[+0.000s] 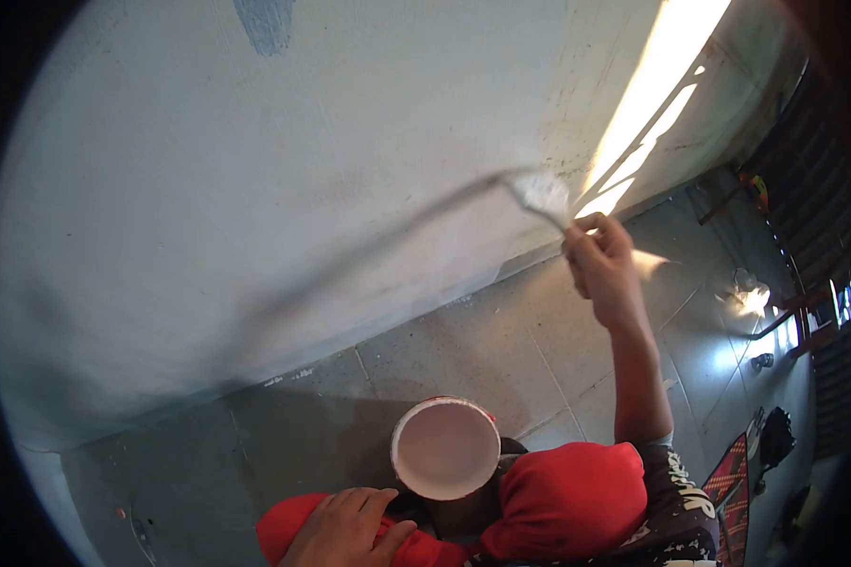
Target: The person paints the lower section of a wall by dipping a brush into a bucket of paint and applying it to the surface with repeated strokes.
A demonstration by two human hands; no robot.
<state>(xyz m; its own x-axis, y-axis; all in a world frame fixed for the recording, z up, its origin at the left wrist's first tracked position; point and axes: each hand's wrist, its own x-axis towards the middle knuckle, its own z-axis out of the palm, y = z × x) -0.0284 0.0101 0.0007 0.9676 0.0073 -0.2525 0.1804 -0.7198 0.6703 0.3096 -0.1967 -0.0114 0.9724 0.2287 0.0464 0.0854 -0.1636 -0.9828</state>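
My right hand (602,265) is raised at the wall, its fingers closed around what looks like a paintbrush (542,194) with a white, slightly blurred head. The brush's far end meets the pale wall (303,142), and a long dark shadow runs down and left from there. My left hand (345,529) lies open on my red-clothed left knee, holding nothing. Between my knees stands a round bucket (394,454) with whitish paint inside. Its rim has a reddish edge on the right.
Grey floor tiles (482,340) run along the foot of the wall. Bright sunlight (648,94) strikes the wall at upper right. A grey patch (266,24) marks the wall's top. To the right lie a red patterned mat (731,491) and a dark object (777,435).
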